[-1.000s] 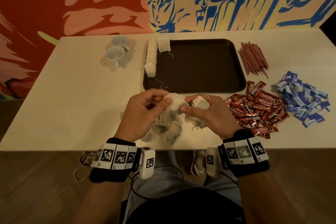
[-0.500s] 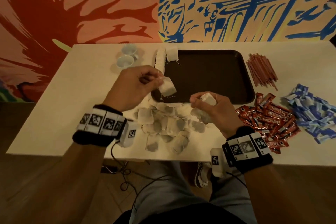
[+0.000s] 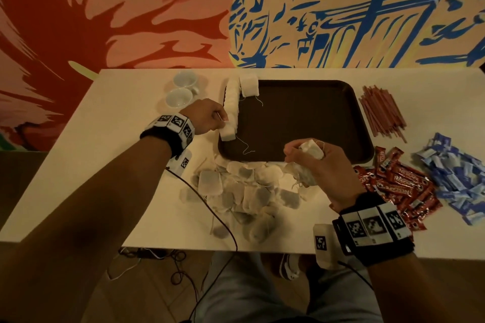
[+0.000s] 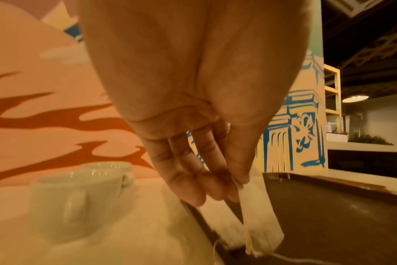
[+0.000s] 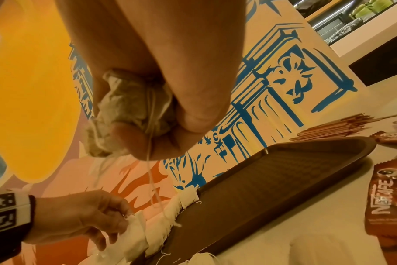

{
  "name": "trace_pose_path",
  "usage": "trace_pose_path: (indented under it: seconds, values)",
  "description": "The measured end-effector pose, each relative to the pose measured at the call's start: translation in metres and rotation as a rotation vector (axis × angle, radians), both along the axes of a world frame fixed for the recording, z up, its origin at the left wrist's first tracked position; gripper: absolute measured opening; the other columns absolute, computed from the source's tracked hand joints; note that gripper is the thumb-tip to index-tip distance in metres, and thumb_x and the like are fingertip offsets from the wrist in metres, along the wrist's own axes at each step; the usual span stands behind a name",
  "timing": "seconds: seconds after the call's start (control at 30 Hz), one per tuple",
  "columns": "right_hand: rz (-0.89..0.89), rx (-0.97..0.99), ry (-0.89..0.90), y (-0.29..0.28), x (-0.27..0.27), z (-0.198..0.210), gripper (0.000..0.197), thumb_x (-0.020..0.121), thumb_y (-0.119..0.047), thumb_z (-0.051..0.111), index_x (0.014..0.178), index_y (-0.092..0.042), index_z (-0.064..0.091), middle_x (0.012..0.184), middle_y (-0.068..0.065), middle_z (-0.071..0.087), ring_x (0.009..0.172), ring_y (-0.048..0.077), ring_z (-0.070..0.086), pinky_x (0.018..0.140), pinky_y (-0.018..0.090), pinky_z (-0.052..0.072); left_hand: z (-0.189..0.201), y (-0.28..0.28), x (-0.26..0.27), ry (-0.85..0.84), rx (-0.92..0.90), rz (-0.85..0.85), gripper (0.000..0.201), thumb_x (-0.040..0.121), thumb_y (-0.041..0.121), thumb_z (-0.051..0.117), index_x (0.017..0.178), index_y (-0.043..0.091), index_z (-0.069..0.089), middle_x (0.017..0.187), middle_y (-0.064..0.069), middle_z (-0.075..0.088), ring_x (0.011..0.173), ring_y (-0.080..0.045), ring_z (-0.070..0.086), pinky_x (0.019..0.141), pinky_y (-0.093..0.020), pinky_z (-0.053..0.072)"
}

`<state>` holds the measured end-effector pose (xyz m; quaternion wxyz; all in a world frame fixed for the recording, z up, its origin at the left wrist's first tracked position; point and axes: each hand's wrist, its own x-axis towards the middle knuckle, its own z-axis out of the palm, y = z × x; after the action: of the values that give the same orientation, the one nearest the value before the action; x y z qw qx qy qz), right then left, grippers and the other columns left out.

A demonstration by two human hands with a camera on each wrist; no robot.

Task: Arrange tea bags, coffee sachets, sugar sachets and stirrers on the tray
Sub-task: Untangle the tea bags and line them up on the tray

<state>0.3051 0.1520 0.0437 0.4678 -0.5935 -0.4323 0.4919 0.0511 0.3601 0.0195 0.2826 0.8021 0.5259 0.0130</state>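
Over by the tabletop's far left stand two white cups, idle, and just right of them the left hand is at work: its fingers are pressed together, pinching the top edge of a single tea bag that hangs upright, its long axis near vertical, string trailing onto the dark tray. It hovers at the near end of the row of tea bags standing along the tray's left rim, so the open slot lies directly below and just nearer than the row's last bag. My read: this hand places next, and it only needs to come down and let go. Moving right, the loose pile of tea bags sprawls at the tabletop's near edge, in front of the tray. Above the pile's right side, the right hand is curled round a small bunch of tea bags, strings dangling, waiting as the supply. Farther right, the stirrers lie bundled beside the tray's right rim, long axes running roughly front to back; the red coffee sachets and the blue sugar sachets are heaped toward the near right corner, none of them on the tray yet.
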Motion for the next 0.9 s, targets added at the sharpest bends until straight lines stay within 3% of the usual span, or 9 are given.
trace_pose_path:
  seconds: [0.13,0.23,0.37,0.53,0.63,0.8,0.9]
  values:
    - [0.008,-0.019,0.020,0.006,-0.001,0.000,0.019,0.083,-0.032,0.076,0.095,-0.017,0.076,0.086,0.003,0.076,0.067,0.012,0.067,0.048,0.023,0.049,-0.019,0.013,0.008,0.083,0.000,-0.030,0.008,0.093,0.020,0.068,0.095,0.027,0.069,0.095,-0.002,0.074,0.088,-0.017,0.068,0.086,-0.031,0.053]
    - [0.004,-0.036,0.052,0.011,-0.005,-0.002,0.032,0.075,-0.040,0.075,0.096,-0.016,0.076,0.087,0.005,0.076,0.067,0.012,0.067,0.048,0.023,0.049,-0.029,0.023,0.012,0.117,0.005,-0.011,0.010,0.094,0.021,0.067,0.103,0.024,0.071,0.099,-0.003,0.073,0.093,-0.020,0.068,0.093,-0.035,0.053]
    - [0.000,-0.053,0.057,0.012,-0.006,-0.006,0.014,0.088,-0.024,0.074,0.097,-0.014,0.076,0.088,0.005,0.076,0.069,0.010,0.068,0.049,0.020,0.048,-0.037,0.035,0.016,0.153,0.053,0.009,0.018,0.094,0.021,0.067,0.111,0.021,0.071,0.111,-0.002,0.069,0.104,-0.022,0.064,0.093,-0.030,0.047]
    - [0.006,-0.060,0.022,0.013,-0.005,-0.011,0.010,0.091,-0.025,0.073,0.096,-0.017,0.077,0.087,0.006,0.076,0.068,0.012,0.067,0.049,0.022,0.050,-0.039,0.042,0.021,0.195,0.106,0.012,0.018,0.094,0.022,0.068,0.111,0.024,0.070,0.113,-0.002,0.069,0.107,-0.023,0.063,0.095,-0.033,0.049]
    - [0.002,-0.055,0.014,0.014,-0.006,-0.012,0.011,0.092,-0.027,0.072,0.095,-0.017,0.077,0.089,0.006,0.076,0.071,0.013,0.068,0.050,0.024,0.050,-0.036,0.042,0.022,0.220,0.143,0.018,0.014,0.092,0.022,0.068,0.102,0.031,0.064,0.112,0.000,0.068,0.104,-0.023,0.064,0.093,-0.037,0.052]
    - [-0.015,-0.071,0.125,0.006,-0.008,-0.006,0.035,0.081,-0.047,0.068,0.100,-0.019,0.076,0.092,0.006,0.076,0.081,0.016,0.069,0.061,0.025,0.050,-0.027,0.025,0.017,0.099,0.237,0.055,0.022,0.093,0.026,0.069,0.114,0.023,0.064,0.112,-0.001,0.067,0.102,-0.024,0.063,0.092,-0.041,0.051]
    - [-0.049,-0.097,0.246,-0.004,-0.006,-0.004,0.040,0.083,-0.048,0.064,0.103,-0.015,0.075,0.091,0.006,0.074,0.082,0.016,0.069,0.057,0.021,0.050,-0.014,-0.005,0.013,-0.054,0.262,0.071,0.020,0.093,0.026,0.068,0.113,0.024,0.064,0.106,0.002,0.065,0.094,-0.019,0.062,0.087,-0.038,0.050]
